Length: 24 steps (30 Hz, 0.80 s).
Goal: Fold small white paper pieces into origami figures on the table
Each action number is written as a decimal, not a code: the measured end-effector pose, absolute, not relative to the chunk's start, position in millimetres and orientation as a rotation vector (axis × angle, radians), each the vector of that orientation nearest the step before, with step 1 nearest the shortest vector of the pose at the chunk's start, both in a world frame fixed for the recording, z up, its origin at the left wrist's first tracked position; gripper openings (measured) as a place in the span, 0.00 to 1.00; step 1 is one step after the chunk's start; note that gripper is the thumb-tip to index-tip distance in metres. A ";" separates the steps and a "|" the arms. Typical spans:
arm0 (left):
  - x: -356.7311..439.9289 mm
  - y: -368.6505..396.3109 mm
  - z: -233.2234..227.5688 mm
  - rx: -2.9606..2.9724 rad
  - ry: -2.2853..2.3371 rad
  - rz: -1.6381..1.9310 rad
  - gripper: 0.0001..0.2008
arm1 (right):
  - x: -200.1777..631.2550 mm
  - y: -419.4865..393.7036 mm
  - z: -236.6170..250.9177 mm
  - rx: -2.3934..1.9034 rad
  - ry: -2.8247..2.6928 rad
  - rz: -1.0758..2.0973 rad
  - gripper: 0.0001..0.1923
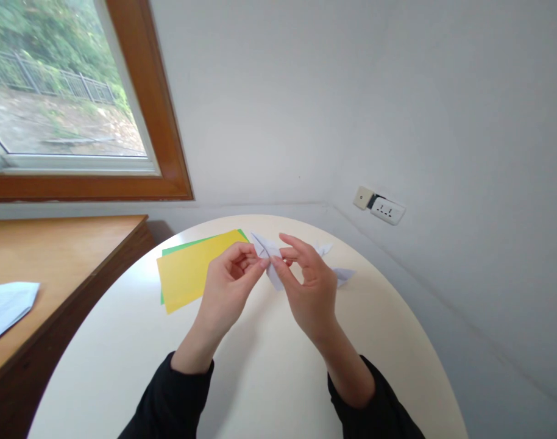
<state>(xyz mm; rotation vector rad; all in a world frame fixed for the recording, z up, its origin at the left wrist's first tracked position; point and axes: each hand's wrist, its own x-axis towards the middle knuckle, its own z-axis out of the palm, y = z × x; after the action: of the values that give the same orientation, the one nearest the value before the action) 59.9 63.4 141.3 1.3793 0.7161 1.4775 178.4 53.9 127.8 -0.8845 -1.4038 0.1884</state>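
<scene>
A small piece of folded white paper (264,245), with pointed ends and creases, is held above the round table between both hands. My left hand (230,280) pinches its left side between thumb and fingers. On the other side my right hand (309,283) grips it with the thumb in front, its index finger raised off the paper. The fingertips cover part of the folds. Behind my right hand lies more folded white paper (345,275), partly hidden by that hand.
A yellow sheet (182,280) lies over a green sheet (173,249) on the white round table (136,366). At the left stands a wooden desk (77,250) with papers (8,305) on it. Walls rise behind, with a socket (388,210) and a window frame (164,122).
</scene>
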 end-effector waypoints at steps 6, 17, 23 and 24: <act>60.6 65.8 138.0 1.360 0.719 1.515 0.05 | 174.1 57.5 119.4 -0.825 -1.392 0.056 0.10; 61.2 65.2 137.8 1.390 0.748 1.535 0.03 | 172.2 56.3 119.1 -0.817 -1.440 -0.015 0.08; 58.9 65.5 139.6 1.422 0.777 1.521 0.04 | 173.5 55.5 122.3 -0.823 -1.411 0.125 0.04; 58.1 65.7 140.0 1.432 0.788 1.517 0.05 | 174.2 55.6 122.8 -0.808 -1.415 0.145 0.04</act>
<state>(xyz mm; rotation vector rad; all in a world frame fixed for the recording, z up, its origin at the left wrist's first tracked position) 58.1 65.7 140.0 1.4324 0.7877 1.5166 174.2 55.6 122.8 -0.8077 -1.4150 0.1453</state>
